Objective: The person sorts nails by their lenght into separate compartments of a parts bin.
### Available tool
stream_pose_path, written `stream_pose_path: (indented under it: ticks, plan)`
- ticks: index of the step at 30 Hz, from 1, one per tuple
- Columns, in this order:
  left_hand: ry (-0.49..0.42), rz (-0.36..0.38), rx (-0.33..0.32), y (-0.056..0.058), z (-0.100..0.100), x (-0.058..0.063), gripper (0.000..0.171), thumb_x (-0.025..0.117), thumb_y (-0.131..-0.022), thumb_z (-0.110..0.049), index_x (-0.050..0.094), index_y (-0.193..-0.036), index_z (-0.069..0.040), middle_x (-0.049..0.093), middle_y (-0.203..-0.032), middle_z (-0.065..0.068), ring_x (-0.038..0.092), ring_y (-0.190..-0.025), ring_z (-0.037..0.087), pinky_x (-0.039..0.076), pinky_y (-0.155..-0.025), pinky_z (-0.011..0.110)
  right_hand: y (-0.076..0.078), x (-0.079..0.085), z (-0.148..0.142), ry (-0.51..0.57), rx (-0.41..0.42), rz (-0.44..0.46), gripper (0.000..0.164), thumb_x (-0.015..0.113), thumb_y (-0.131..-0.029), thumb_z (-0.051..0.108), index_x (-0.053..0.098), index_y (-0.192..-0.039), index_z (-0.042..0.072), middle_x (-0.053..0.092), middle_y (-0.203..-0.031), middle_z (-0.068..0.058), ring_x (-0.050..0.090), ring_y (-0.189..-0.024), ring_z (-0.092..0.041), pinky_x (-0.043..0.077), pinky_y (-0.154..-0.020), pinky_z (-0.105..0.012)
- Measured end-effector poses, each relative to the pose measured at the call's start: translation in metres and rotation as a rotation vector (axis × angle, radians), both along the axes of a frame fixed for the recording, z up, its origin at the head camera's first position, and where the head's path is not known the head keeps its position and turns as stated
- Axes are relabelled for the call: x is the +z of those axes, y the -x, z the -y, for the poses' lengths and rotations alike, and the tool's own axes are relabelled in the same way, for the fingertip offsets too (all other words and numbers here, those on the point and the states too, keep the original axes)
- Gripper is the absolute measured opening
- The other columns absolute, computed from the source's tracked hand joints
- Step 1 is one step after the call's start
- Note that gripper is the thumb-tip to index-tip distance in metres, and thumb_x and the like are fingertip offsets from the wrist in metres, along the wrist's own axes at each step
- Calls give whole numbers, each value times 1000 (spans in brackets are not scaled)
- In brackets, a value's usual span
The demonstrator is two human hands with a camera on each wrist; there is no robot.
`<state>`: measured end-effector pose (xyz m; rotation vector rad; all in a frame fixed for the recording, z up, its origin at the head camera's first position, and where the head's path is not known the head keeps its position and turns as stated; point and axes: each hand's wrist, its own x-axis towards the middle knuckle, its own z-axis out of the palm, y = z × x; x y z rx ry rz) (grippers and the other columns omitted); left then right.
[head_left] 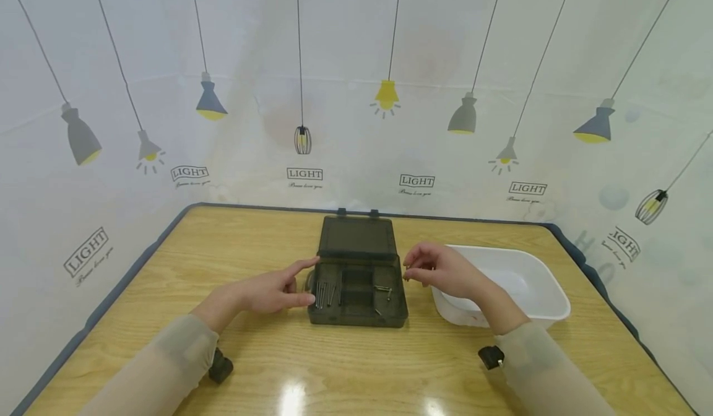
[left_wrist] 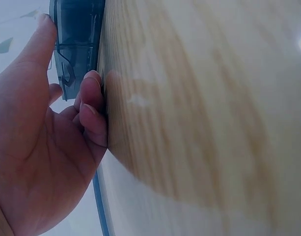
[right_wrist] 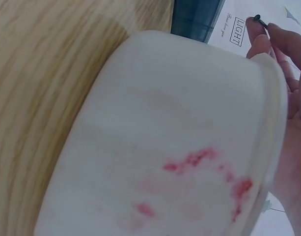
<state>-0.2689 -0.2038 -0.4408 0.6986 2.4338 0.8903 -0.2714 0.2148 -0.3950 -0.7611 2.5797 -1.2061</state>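
A dark see-through compartment box stands with its lid raised at the back. Several long thin screws lie in its left compartment, and a few smaller screws are in the right one. My left hand is at the box's left side, index finger and thumb stretched out to its edge; the other fingers bend loosely. Just right of the box, my right hand pinches a small screw between thumb and fingertips. Its dark round head shows in the right wrist view, where the screw stands out from the fingertips.
A white plastic basin stands right of the box, beneath my right forearm, with red stains on its outer side. All stands on a wood-grain table. A lamp-printed curtain surrounds the table's back and sides.
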Motion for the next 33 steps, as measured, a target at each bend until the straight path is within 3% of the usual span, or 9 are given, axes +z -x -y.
stream_pose_path:
  ticks: [4, 10, 18, 24, 28, 33]
  plan:
    - [-1, -1, 3, 1, 0, -1, 94, 67, -107, -58, 10, -178, -34, 64, -90, 4, 57, -75, 18, 50, -74, 35, 0, 4, 5, -19, 20, -8, 18, 76, -106, 18, 70, -119, 5, 78, -105, -16, 68, -82, -23, 61, -74, -40]
    - [-3, 2, 0, 0, 0, -1, 93, 66, -107, -57, 10, -178, -33, 65, -91, 4, 57, -75, 18, 50, -74, 35, 1, 4, 9, -31, 49, -18, 18, 74, -107, 20, 71, -120, 8, 80, -102, -8, 68, -79, -22, 60, -74, -39]
    - [-6, 2, 2, -1, 0, 0, 94, 66, -107, -57, 11, -178, -33, 65, -90, 4, 57, -75, 18, 50, -74, 35, -1, 4, 9, -17, 23, -24, 12, 68, -111, 19, 72, -120, 12, 77, -106, -17, 69, -82, -19, 63, -78, -47]
    - [-19, 5, -5, 0, -1, 2, 93, 66, -108, -56, 10, -179, -32, 65, -89, 5, 57, -72, 17, 50, -72, 35, -2, 9, 14, -5, -53, -2, 17, 66, -112, 19, 71, -124, 9, 76, -104, -10, 70, -87, -31, 59, -72, -39]
    - [-23, 2, -13, 1, -1, 1, 93, 65, -109, -56, 10, -179, -31, 65, -88, 4, 57, -72, 16, 50, -71, 34, 0, 9, 19, 40, -112, 21, 19, 65, -112, 20, 70, -126, 8, 76, -107, -17, 69, -87, -32, 57, -69, -37]
    - [-66, 23, -8, -1, 3, 1, 92, 65, -110, -54, 8, -179, -31, 66, -89, 7, 60, -72, 19, 54, -69, 36, 0, 7, 31, 118, -216, 45, 22, 63, -113, 20, 70, -129, 8, 74, -118, -25, 70, -93, -33, 60, -76, -42]
